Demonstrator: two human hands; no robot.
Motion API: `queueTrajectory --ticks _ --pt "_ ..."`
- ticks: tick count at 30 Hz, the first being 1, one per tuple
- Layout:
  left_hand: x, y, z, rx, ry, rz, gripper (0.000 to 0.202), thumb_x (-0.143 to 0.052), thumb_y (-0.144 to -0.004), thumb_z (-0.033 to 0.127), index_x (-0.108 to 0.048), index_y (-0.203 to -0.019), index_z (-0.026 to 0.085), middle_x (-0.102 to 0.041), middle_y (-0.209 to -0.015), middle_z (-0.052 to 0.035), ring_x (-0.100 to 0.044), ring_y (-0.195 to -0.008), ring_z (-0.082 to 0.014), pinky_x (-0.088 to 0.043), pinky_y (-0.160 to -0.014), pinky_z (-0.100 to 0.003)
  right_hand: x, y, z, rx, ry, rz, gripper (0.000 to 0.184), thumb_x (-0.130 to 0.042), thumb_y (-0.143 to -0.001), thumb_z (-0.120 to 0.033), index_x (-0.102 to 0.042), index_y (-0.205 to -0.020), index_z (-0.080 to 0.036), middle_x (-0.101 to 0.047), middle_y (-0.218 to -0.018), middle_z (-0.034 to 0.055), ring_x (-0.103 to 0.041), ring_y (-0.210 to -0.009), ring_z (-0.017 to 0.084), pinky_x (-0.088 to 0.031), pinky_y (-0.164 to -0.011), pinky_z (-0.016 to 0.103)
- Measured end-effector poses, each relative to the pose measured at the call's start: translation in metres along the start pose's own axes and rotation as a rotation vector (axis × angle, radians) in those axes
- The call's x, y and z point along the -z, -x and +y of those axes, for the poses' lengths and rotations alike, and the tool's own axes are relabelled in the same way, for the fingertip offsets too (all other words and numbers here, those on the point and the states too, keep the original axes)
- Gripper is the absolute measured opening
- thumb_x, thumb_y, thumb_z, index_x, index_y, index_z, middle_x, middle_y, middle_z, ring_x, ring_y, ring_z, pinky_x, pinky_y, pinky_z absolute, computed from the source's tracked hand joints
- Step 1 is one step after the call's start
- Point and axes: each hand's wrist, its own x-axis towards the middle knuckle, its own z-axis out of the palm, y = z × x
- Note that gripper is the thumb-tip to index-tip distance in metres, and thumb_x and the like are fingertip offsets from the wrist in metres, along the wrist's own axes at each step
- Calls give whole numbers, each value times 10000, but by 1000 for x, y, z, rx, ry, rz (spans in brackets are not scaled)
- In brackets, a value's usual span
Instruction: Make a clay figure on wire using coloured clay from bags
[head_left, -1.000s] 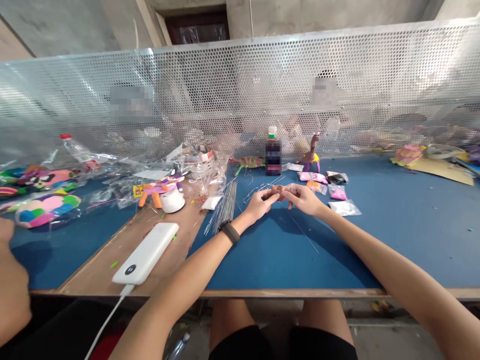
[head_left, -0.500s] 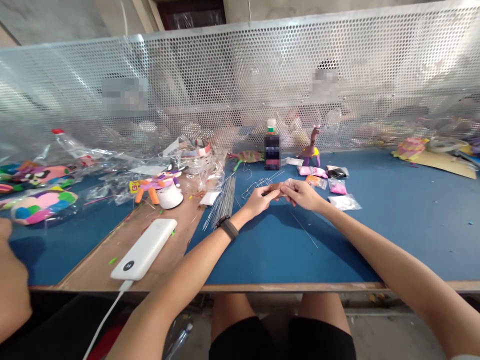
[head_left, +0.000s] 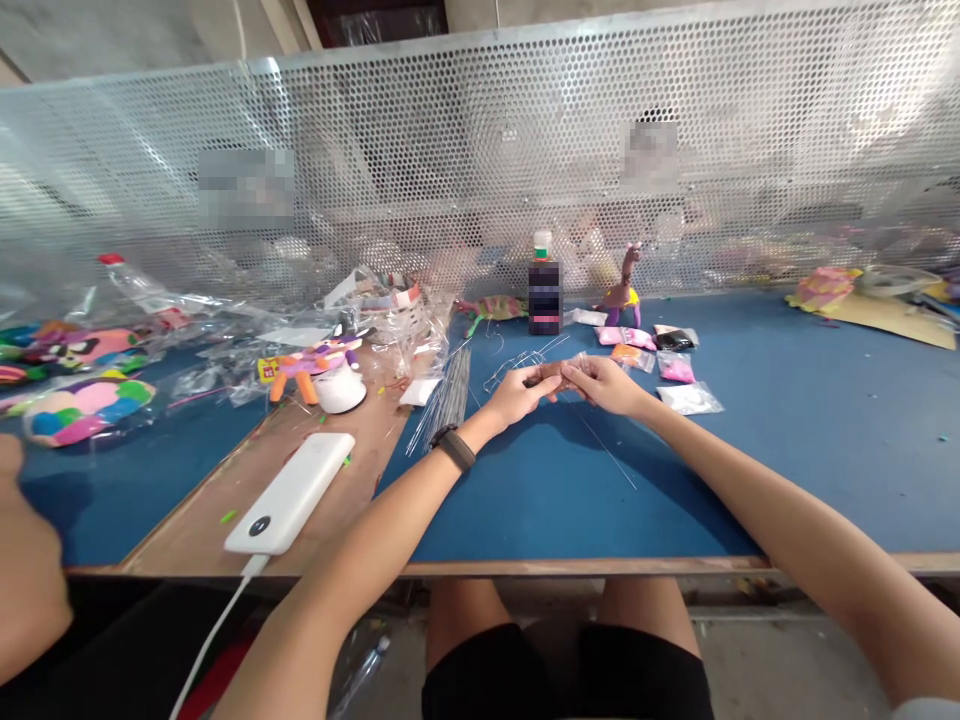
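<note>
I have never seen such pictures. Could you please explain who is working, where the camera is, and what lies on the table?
There is no machine: a person works with two bare hands. Every picture comes from one camera worn on the head, looking forward and down. The left hand and right hand hold a brown lump between them. On the blue table are wires, small bags, a dark bottle and a long-necked figure; a white power bank lies farther left.

I've got L arm (head_left: 397,515) & R arm (head_left: 724,460) stretched fwd, bare, angled in twd ctr. L hand (head_left: 517,394) & R hand (head_left: 609,385) meet there, fingers curled, both in a pinch, thumb tips v. close tog., pointing at e/o.
</note>
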Motion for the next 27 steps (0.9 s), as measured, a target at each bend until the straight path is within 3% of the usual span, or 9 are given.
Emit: queueTrajectory --ticks 6,12,17,21,27 --pt "3 0 1 8 44 -38 556 -800 -812 525 -713 -1152 94 -671 -736 -40 -419 -476 -50 -268 -461 -233 -2 0 -1 17 -85 15 474 -509 -1004 -642 -575 -853 -198 -558 -686 -15 -478 -606 136 -355 -565 282" --pt "0 4 9 4 35 -50 460 -737 -865 531 -708 -1075 123 -641 -713 -10 -366 -417 -34 -240 -421 -228 -2 -1 -2 28 -128 30 510 -504 -994 -684 -506 -788 -217 -509 -622 -34 -445 -567 125 -350 -549 281" --pt "3 4 11 -24 -1 -146 493 -594 -939 610 -693 -964 127 -602 -703 -13 -372 -415 -49 -241 -403 -233 -2 0 -6 -20 -147 -43 543 -506 -982 -712 -531 -763 -215 -527 -562 -33 -447 -503 117 -343 -507 273" --pt "6 4 10 -8 -33 -184 495 -632 -910 632 -649 -872 139 -539 -676 8 -381 -448 -55 -250 -420 -228 -4 0 -5 -54 -176 -89 552 -520 -972 -715 -585 -792 -197 -537 -590 -31 -450 -480 104 -339 -479 264" --pt "5 7 10 -27 -83 -156 489 -642 -918 623 -665 -1001 141 -554 -724 7 -450 -554 -83 -328 -489 -217 -6 1 -2 -74 -202 -101 550 -515 -969 -717 -567 -792 -199 -497 -568 -43 -451 -469 105 -329 -466 263"
